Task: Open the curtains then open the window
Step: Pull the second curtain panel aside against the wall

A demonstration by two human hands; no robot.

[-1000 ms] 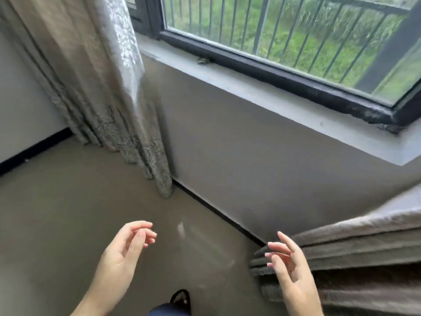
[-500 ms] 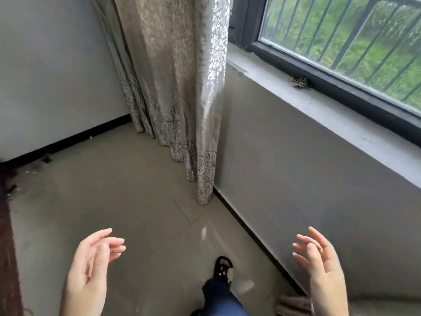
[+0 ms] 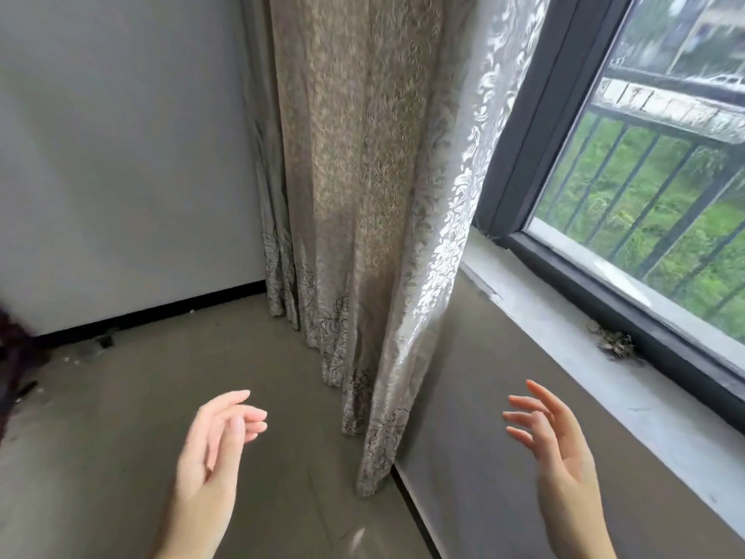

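Both hands are raised in front of the person, palms turned toward each other, gripping nothing. The left hand (image 3: 213,449) sits at about seven o'clock in the view, forearm rising from the bottom edge, fingers (image 3: 238,397) loosely curled and leaning toward one o'clock, thumb lying close along the palm. The right hand (image 3: 558,449) is at about five o'clock, wrist coming up from the bottom edge, fingers (image 3: 524,401) spread apart and slightly bent, tipped toward eleven o'clock. Each hand is slack and empty, touching neither the cloth nor the wall, and the two are well apart from each other.

The curtain (image 3: 363,175) hangs gathered at twelve o'clock, between the two hands and beyond them. Its long axis runs straight up and down, from the top edge of the view to its hem just above the floor (image 3: 100,437). It is bunched into folds in the corner where the side wall (image 3: 121,155) meets the window wall, its sunlit edge nearest the glass.

The window (image 3: 653,203) lies at two to three o'clock, its dark frame (image 3: 524,127) just beside the curtain's right edge. The pane looks closed against the frame, with railing bars (image 3: 641,219) and green growth outside. The pale sill (image 3: 564,324) runs from the curtain toward four o'clock, above the right hand.
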